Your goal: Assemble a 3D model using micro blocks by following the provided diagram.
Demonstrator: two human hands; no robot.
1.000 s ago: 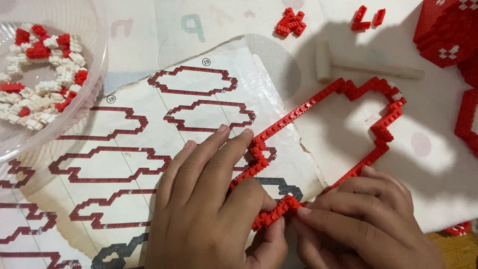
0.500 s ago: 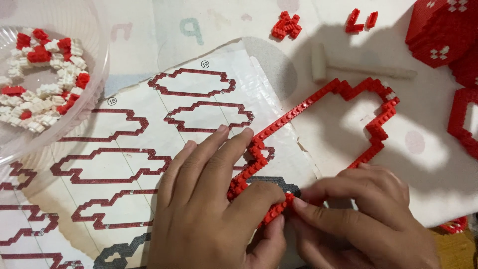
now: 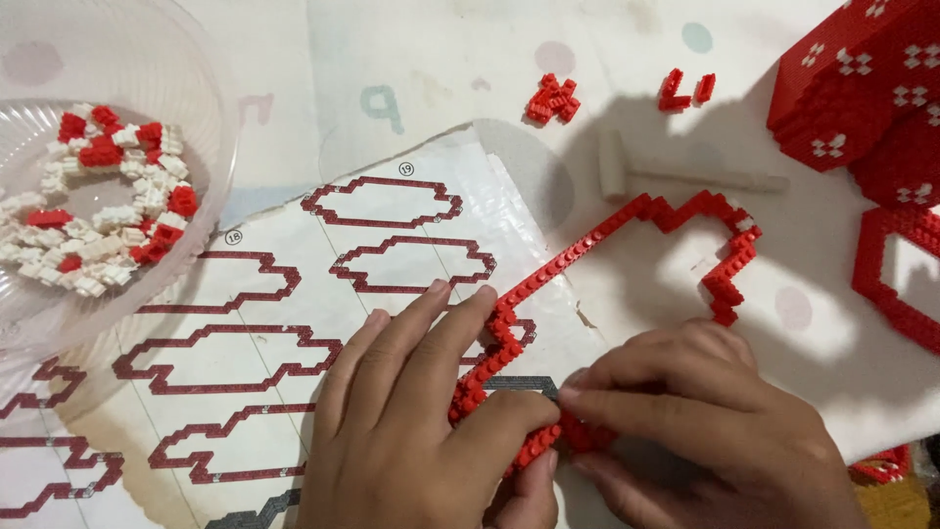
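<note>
Where the two hands meet at six o'clock, pinched between thumb and fingertips of both: the lower end of a red brick outline, a thin frame of tiny blocks in a stepped, elongated loop. Left hand laid flat over the paper, fingers stretched toward twelve o'clock, thumb pressed against the frame's bottom corner. Right hand curled in from four o'clock, fingertips closed on that same corner, touching the left thumb. Underneath, an instruction sheet printed with rows of red outline diagrams, spread from six toward nine o'clock and lying on a pale play mat. From the clamped corner, running up toward one o'clock, the frame's long straight side, then a zigzag top and a short stepped side coming back down at three o'clock; half on the sheet, half on the mat. Just beyond the frame's top edge, a small pale mallet lying flat. At nine to ten o'clock, a clear plastic bowl holding loose red and white bricks. Farther off, at twelve o'clock, a small red brick cluster, and near it at one o'clock two little red pieces. At two o'clock, a big red block assembly dotted with white crosses; below it at three o'clock, a second red frame, cut off by the edge.
</note>
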